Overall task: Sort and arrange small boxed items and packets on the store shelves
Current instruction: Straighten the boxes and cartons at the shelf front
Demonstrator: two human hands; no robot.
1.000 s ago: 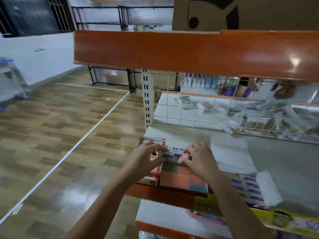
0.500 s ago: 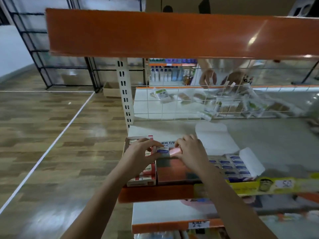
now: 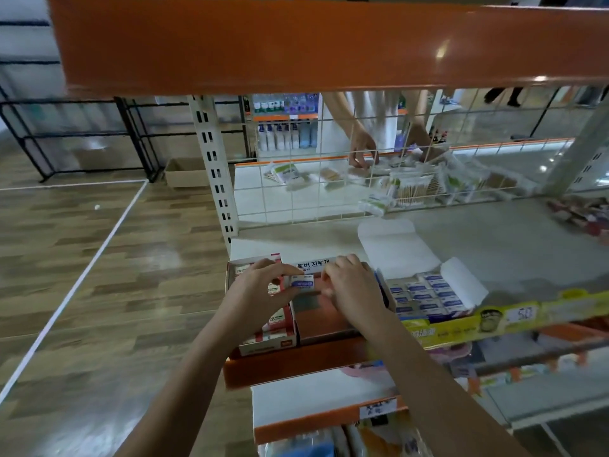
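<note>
My left hand point(image 3: 260, 291) pinches a small white-and-blue boxed eraser point(image 3: 302, 282) between thumb and fingers, over the shelf's left end. My right hand point(image 3: 354, 288) lies with curled fingers over the middle display box point(image 3: 326, 319), whose orange-brown inside shows; whether it holds anything is hidden. Left of it stands a red-and-white display box point(image 3: 268, 338) of small packets. To the right an open white box point(image 3: 428, 296) holds several blue-labelled erasers, its lid point(image 3: 392, 245) folded back.
The orange shelf edge point(image 3: 290, 367) runs below the boxes, an orange upper shelf point(image 3: 296, 44) overhead. Behind a white wire grid point(image 3: 329, 192), another person's hands point(image 3: 362, 150) handle cotton-swab packets point(image 3: 412, 189). Wood floor lies to the left.
The view has turned right and down a little. The pink item seen at my right fingers earlier no longer shows; my left hand still pinches the small eraser box.
</note>
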